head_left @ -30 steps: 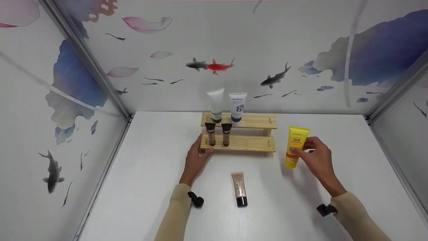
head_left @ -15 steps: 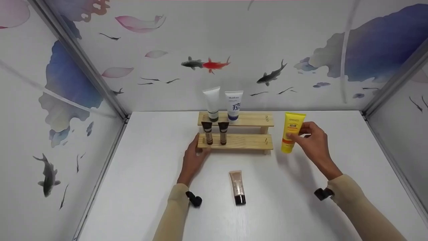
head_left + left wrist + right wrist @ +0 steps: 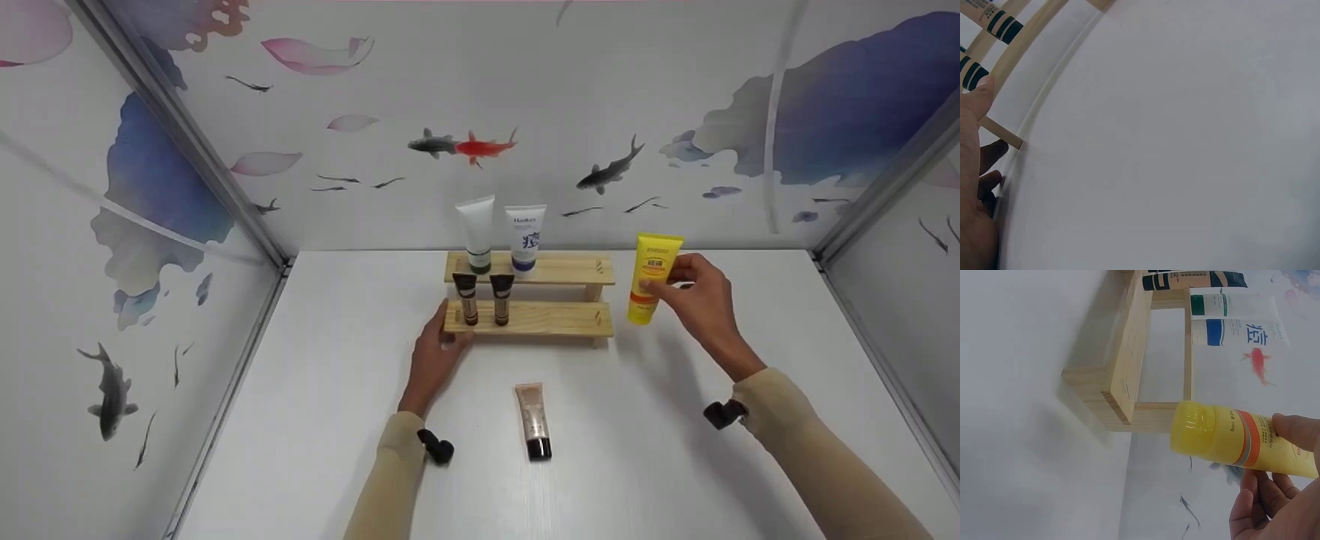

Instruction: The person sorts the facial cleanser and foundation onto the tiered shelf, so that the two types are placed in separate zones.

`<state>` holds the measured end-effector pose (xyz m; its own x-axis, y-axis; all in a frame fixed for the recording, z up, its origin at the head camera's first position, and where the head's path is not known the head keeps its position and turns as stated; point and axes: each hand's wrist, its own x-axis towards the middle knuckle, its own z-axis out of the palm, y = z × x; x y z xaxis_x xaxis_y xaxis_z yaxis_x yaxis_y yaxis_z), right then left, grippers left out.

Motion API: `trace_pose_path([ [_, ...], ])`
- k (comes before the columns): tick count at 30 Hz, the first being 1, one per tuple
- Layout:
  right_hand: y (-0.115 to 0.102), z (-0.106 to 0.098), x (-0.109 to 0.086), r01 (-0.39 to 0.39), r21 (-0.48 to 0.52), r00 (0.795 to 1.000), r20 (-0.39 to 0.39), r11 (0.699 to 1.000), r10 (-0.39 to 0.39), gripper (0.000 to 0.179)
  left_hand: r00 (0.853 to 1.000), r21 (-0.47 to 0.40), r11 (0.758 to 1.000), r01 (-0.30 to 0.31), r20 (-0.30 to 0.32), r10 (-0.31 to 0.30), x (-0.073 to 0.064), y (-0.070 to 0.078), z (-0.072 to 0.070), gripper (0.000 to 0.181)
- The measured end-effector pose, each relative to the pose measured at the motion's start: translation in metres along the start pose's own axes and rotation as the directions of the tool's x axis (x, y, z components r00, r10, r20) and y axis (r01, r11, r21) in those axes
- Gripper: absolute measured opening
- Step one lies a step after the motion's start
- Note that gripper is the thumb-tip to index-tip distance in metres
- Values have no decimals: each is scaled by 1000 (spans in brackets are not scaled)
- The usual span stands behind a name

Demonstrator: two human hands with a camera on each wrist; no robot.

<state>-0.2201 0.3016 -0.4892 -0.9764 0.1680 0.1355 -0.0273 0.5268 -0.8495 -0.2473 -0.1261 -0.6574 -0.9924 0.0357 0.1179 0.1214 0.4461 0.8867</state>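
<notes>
In the head view my right hand [image 3: 699, 298] pinches a yellow squeeze tube [image 3: 654, 277] between thumb and fingers, cap down, raised to the right of a two-step wooden rack [image 3: 562, 319]. The right wrist view shows the tube's yellow cap [image 3: 1192, 427] pointing toward the rack's end. My left hand [image 3: 436, 358] grips the left end of the rack's lower step, thumb at the front edge. Two small dark-capped tubes [image 3: 502, 300] stand on that step. On the upper step stand a white tube with a green cap [image 3: 478, 234] and a white tube with a blue cap [image 3: 526, 237].
A beige-pink tube with a black cap [image 3: 534, 421] lies on the white table [image 3: 315, 450] in front of the rack. White panels painted with fish and petals [image 3: 360, 210] enclose the table at the back and sides.
My right hand has lifted the yellow tube up and away from me, slightly left, to about the upper step's height in the head view. The left hand stays on the rack.
</notes>
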Motion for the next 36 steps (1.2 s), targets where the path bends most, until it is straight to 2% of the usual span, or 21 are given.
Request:
trace_pose_path([
  [14, -12, 8, 13, 25, 4, 1000, 8, 1000, -25, 57, 1000, -7, 1000, -21, -6, 21, -1, -5, -1, 90],
  [36, -19, 25, 27, 78, 20, 997, 0, 997, -78, 50, 1000, 5, 1000, -7, 12, 7, 0, -5, -1, 93],
])
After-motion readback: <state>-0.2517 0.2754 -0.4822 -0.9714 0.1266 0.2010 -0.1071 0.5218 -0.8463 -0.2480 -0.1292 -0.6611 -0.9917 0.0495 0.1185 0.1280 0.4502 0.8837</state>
